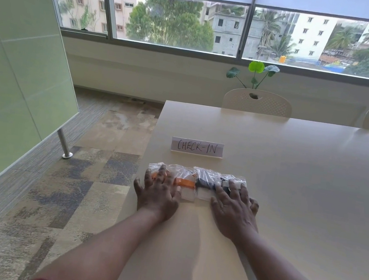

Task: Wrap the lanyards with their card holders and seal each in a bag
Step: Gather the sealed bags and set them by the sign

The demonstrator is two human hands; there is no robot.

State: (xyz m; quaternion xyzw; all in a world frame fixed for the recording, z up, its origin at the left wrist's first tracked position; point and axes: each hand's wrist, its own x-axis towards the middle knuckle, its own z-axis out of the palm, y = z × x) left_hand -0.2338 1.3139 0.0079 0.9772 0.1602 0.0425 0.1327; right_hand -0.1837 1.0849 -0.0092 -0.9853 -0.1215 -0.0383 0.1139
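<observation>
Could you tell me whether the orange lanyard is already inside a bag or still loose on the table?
Inside: the orange lanyard shows through a clear bag lying flat under the left hand.

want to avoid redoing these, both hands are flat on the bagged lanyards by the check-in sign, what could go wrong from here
1. The bags lie close to the table's left edge; a sideways push from the left hand could slide the orange one off onto the floor.
2. The bags are slick plastic, so the right hand pressing down may shift the black lanyard's bag rather than flatten it.
3. Whether the seals are fully closed cannot be seen; pressing might pop one open.
</observation>
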